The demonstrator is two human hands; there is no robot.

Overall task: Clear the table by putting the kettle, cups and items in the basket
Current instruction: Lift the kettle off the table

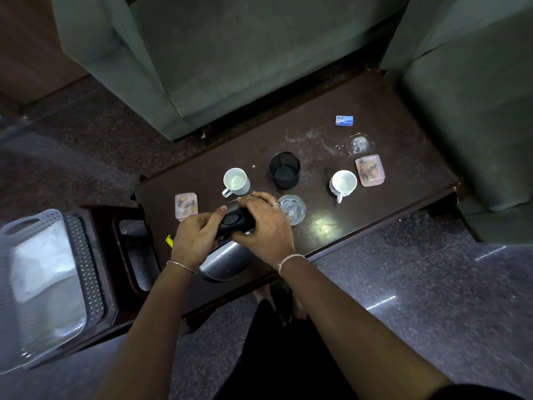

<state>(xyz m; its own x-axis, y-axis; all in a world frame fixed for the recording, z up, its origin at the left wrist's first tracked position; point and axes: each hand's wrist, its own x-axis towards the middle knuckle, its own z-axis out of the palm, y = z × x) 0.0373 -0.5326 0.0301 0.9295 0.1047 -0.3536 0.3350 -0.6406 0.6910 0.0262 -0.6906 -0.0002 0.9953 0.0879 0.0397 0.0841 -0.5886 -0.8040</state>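
Down at the table's (375, 116) near edge stands the steel kettle (227, 259), both hands on its black handle (235, 222): the left hand (196, 241) curled around the handle's left end, the right hand (259, 223) laid over its right end, fingers bent. Just beyond the kettle sit a glass (292, 209) and a white cup (236, 181); a black mesh holder (285, 170) stands farther back, a second cup (343, 183) well right. Two snack packs (186, 205) (370, 170) flank them. Left of the kettle, off the table, waits the pale basket (34, 284).
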